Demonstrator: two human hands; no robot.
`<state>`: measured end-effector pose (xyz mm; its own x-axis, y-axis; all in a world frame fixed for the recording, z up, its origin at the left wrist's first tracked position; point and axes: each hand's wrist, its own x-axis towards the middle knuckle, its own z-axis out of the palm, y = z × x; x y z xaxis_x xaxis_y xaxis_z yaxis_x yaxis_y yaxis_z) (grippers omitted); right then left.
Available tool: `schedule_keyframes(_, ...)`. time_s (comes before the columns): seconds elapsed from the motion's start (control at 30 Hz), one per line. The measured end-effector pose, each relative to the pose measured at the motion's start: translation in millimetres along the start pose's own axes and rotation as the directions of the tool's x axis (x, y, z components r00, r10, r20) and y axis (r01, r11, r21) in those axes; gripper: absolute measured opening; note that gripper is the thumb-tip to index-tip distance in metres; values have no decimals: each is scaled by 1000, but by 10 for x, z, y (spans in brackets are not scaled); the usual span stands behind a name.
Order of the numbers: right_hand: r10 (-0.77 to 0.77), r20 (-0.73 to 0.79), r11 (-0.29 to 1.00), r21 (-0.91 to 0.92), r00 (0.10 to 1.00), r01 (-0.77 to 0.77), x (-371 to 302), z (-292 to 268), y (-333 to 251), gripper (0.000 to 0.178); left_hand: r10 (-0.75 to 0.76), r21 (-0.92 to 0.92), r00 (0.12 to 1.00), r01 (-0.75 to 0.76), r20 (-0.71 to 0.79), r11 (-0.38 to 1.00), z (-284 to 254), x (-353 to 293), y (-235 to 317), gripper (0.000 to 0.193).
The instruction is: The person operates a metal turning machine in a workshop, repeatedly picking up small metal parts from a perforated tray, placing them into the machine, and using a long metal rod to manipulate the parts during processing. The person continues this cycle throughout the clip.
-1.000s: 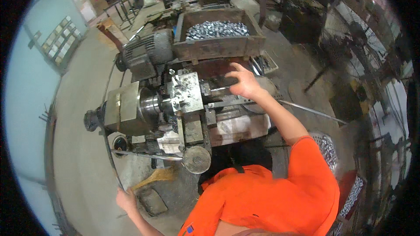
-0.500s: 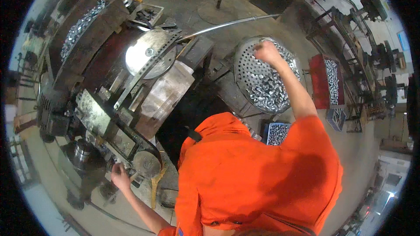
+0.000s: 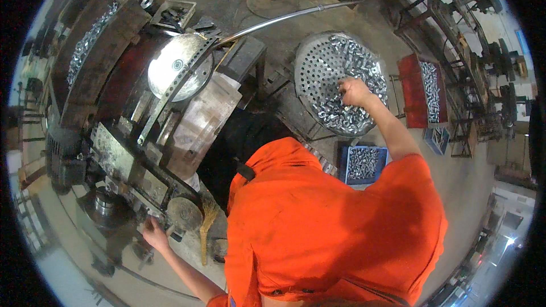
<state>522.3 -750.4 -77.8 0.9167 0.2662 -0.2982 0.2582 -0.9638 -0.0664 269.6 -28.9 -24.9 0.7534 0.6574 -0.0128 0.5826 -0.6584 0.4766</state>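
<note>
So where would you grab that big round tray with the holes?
The round tray is probably best held by its curved rim, coming from the left: its holes lie bare there, while metal pieces crowd the right, near the right hand.

Right fingertips (image 3: pixel 343 83) partly hidden among metal parts (image 3: pixel 364 67)
Any piece under them is too small to tell; beside the left fingers (image 3: pixel 151 225), the machine part (image 3: pixel 152 212) seems blurred.

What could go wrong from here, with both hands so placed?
The bare right hand is among loose metal parts; sharp edges, if any, might scratch it. Parts heaped near the rim of the perforated tray could spill over. The bare left hand is close beside the machine, so a moving part might pinch it.
</note>
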Motion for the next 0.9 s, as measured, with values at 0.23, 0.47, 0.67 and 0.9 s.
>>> schedule_keyframes(0.23, 34, 52, 998, 56, 998, -37, 55, -82, 4, 38, 4, -79, 996, -12, -92, 997, -11, -71, 250, 25)
schedule_keyframes(0.47, -38, -151, 968, 241, 988, 74, 123, 27, 139, 31, -81, -174, 992, 63, -101, 983, 41, -83, 168, 26)
schedule_keyframes(0.67, 61, -20, 992, 113, 998, -58, 156, -50, -26, 26, -68, -66, 998, 66, -18, 996, -9, -31, 173, 29)
schedule_keyframes(0.9, 129, -167, 988, 108, 978, -112, 312, 63, -20, 25, 59, -33, 996, -61, -68, 998, 44, 16, -102, 30)
